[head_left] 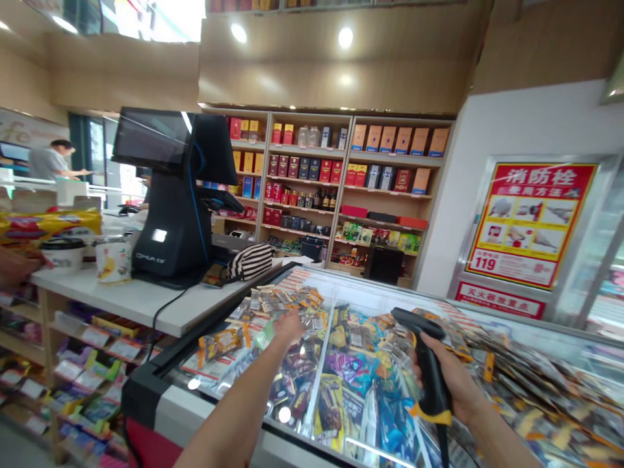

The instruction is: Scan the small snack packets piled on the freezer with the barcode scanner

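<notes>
My right hand [451,377] is wrapped round the grip of a black and yellow barcode scanner [431,374]. The scanner is upright above the freezer, its head tilted towards the left and its cable hanging down. My left hand [290,327] reaches over the left part of the chest freezer [219,403], at a pile of small clear and orange packets [285,300]. Its fingers are blurred, so whether they grip a packet cannot be made out. An orange packet [225,341] is to the left of that hand. Wrapped ice creams [351,396] lie under the glass.
A checkout terminal [170,221] stands on the white counter [195,305], beside a striped pouch [249,262] and two cups. More flat packets [541,383] cover the freezer's right side. Shelves of boxes [305,169] line the back wall. A person [51,160] stands far left.
</notes>
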The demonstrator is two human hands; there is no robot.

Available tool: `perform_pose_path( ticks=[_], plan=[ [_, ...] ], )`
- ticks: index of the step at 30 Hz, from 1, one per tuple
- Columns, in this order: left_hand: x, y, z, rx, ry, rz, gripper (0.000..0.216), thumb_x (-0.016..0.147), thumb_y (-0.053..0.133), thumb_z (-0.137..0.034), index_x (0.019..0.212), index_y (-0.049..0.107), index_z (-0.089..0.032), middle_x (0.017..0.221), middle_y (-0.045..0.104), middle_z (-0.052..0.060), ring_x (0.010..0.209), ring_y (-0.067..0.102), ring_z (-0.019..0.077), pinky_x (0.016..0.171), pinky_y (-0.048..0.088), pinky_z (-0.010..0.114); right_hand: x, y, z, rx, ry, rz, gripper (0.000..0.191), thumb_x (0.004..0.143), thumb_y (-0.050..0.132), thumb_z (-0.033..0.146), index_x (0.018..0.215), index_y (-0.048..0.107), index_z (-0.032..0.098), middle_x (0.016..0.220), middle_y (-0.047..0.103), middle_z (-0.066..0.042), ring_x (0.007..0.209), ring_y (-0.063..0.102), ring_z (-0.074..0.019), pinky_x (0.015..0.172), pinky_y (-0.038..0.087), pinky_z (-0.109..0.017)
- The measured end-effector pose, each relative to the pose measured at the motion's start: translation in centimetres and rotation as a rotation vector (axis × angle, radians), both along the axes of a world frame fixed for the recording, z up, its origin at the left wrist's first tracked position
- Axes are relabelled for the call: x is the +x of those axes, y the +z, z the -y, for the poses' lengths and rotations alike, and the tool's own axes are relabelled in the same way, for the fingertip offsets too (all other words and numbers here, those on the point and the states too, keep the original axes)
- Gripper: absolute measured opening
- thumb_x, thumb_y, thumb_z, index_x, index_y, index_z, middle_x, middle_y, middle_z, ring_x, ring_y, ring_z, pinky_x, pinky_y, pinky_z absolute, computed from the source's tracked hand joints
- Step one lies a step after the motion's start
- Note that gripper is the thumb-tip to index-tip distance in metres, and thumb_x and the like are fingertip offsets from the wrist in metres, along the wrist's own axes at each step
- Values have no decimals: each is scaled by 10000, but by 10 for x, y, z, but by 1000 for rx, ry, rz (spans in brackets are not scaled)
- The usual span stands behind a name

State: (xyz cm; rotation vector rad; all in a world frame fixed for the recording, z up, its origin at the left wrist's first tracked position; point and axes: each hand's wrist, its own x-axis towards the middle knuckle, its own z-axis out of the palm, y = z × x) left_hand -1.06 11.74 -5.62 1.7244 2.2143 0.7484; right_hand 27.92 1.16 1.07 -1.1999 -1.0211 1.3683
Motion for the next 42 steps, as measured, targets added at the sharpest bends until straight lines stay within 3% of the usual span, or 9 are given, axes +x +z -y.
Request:
perform_pose_path(
  ticks=[5, 12, 17, 23, 35, 42],
  plan=[
    [-7, -1, -13, -36, -139, 61, 339, 747, 463, -284, 1063, 446, -161, 1121, 447, 66, 1017, 422, 201, 841, 332, 435, 1, 1, 3, -35, -14, 32, 310, 650, 492, 456, 617, 509, 148, 398, 513, 15, 311, 445, -77, 314, 369, -185],
    [-8, -1, -16, -150, -102, 373, 276, 754, 451, -293, 979, 494, -139, 980, 522, 41, 855, 515, 160, 719, 429, 344, -6, -1, 4, -70, 41, -14, 298, 654, 498, 443, 621, 508, 146, 409, 519, 12, 332, 458, -81, 327, 378, -186],
    [1, 11, -2, -71, -65, 690, 294, 774, 417, -294, 1021, 461, -140, 974, 520, 53, 802, 527, 134, 674, 449, 323, -29, -9, 9, -58, 144, -123, 287, 657, 501, 432, 632, 510, 146, 486, 540, 14, 370, 465, -73, 351, 391, -196],
    [16, 28, 8, 47, -73, 922, 276, 772, 425, -275, 1009, 464, -139, 951, 524, 48, 764, 530, 119, 638, 459, 296, -54, -12, 15, -140, 219, -86, 355, 651, 468, 491, 602, 500, 141, 436, 502, 14, 345, 437, -72, 326, 366, -199],
    [23, 35, 4, 93, -71, 1012, 282, 770, 428, -275, 1015, 461, -139, 960, 522, 51, 781, 529, 126, 657, 454, 310, -56, -8, 11, -113, 250, -143, 338, 643, 483, 481, 588, 475, 147, 478, 511, 20, 355, 447, -65, 327, 372, -197],
    [32, 28, 0, 60, -54, 952, 287, 770, 428, -276, 1021, 458, -140, 975, 516, 53, 793, 526, 129, 663, 453, 315, -42, 6, 3, -45, 178, -123, 333, 648, 483, 473, 605, 494, 144, 442, 503, 19, 358, 458, -74, 327, 375, -193]
  ],
)
